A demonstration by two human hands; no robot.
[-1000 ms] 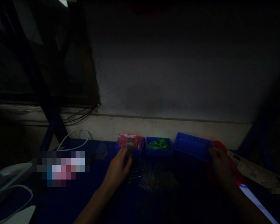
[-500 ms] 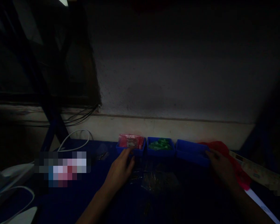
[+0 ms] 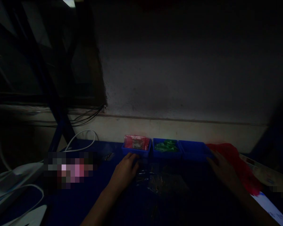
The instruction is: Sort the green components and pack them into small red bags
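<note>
The scene is very dark. Three small blue bins stand in a row against the wall: the left bin (image 3: 136, 152) holds red packets (image 3: 136, 142), the middle bin (image 3: 166, 152) holds green parts (image 3: 165, 145), and the right bin (image 3: 194, 150) sits level on the table. My left hand (image 3: 124, 171) rests on the table with its fingertips at the front of the left bin, fingers loosely curled. My right hand (image 3: 223, 171) lies beside the right bin's right end, fingers stretched toward it. Clear plastic bags (image 3: 160, 182) lie between my hands.
A red cloth (image 3: 235, 163) lies right of the bins. White cables (image 3: 81, 139) and a white device (image 3: 19, 175) sit at the left on the dark blue table (image 3: 85, 201). A printed sheet (image 3: 266, 175) lies at the far right. A dark frame leg (image 3: 58, 125) rises at left.
The right blue bin, tilted up in my right hand a second ago, now sits flat in line with the other two. My right hand has slid off it. My left hand has hardly moved.
</note>
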